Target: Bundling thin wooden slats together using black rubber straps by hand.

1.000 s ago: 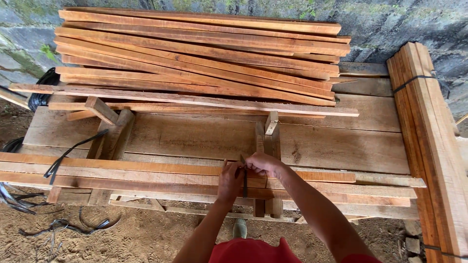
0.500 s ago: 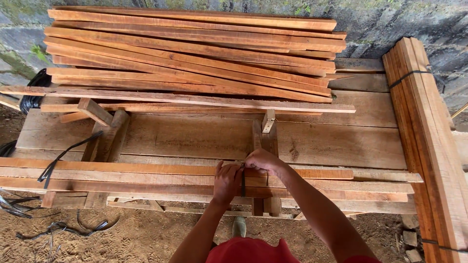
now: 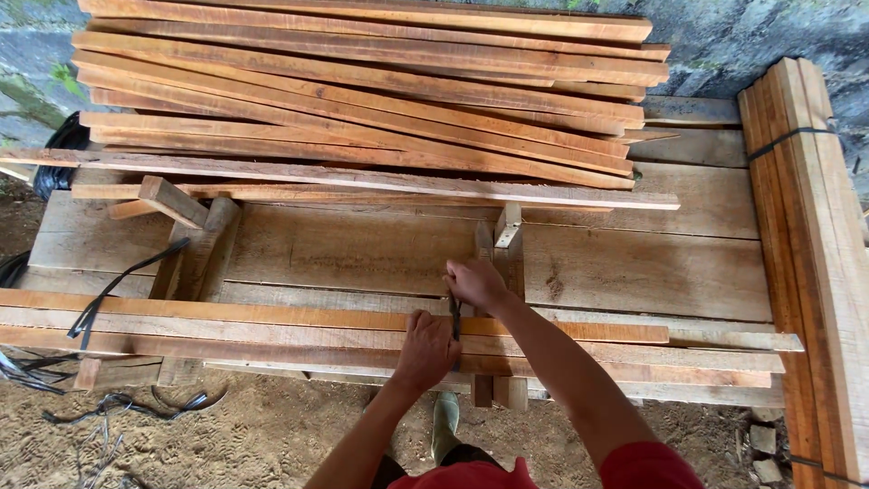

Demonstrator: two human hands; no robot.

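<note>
Workbench (image 3: 634,263) of wide rough planks, outdoors against a mossy stone wall (image 3: 751,36). Dirt floor (image 3: 253,435) below, sandy, with loose black strap scraps (image 3: 118,412) lying on it at left.

Slats (image 3: 226,330), a few long thin ones, lie side by side along the near edge of the bench. Left hand (image 3: 427,349) rests palm down on top of them, fingers curled together, pressing the wood. Right hand (image 3: 474,282) sits just beyond, at the far edge of the slats, fingers closed in a pinch on a black strap (image 3: 455,321). Strap runs down across the slats between the two hands, touching the left hand's thumb side. Cannot tell how the strap ends under the slats.

Second black strap (image 3: 118,288) hangs loose over the slats at left, well apart from the hands.

Upright wooden stops (image 3: 503,249) stick up from the bench just behind the right hand; another pair of blocks (image 3: 195,231) at left.

Loose pile (image 3: 362,100) of reddish slats fills the back of the bench, laid crookedly, overlapping. Strapped bundle (image 3: 806,254) of slats lies along the right side, black band around its far end.

Green boot (image 3: 445,421) visible under the bench edge, red sleeve (image 3: 647,466) at bottom.
</note>
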